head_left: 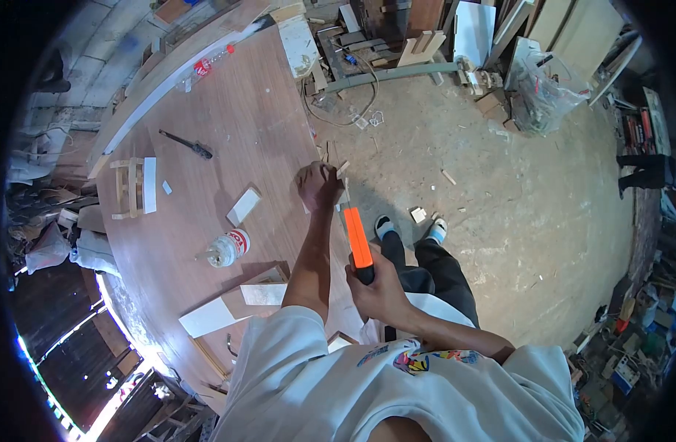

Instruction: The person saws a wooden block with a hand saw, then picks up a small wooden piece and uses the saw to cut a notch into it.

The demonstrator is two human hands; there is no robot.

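Observation:
My right hand (pixel 378 283) is wrapped round the dark end of an orange-handled tool (pixel 358 237), just off the table's edge. From the orange part, something thin reaches up toward my left hand; its far end is hard to make out. My left hand (pixel 318 184) presses down at the edge of the brown table (pixel 272 110), fingers bent, beside a small wood piece (pixel 342 168). Whatever lies under its fingers is hidden. A white-faced block (pixel 244 206) and a bottle with a red and white label (pixel 229 247) are to the left of my left forearm.
A dark tool (pixel 187 144), a small wooden frame (pixel 132 188) and a clear bottle (pixel 205 68) lie on the table. White-faced boards (pixel 209 317) are near my left elbow. Wood scraps and a plastic bag (pixel 548 92) are on the floor (pixel 529 206).

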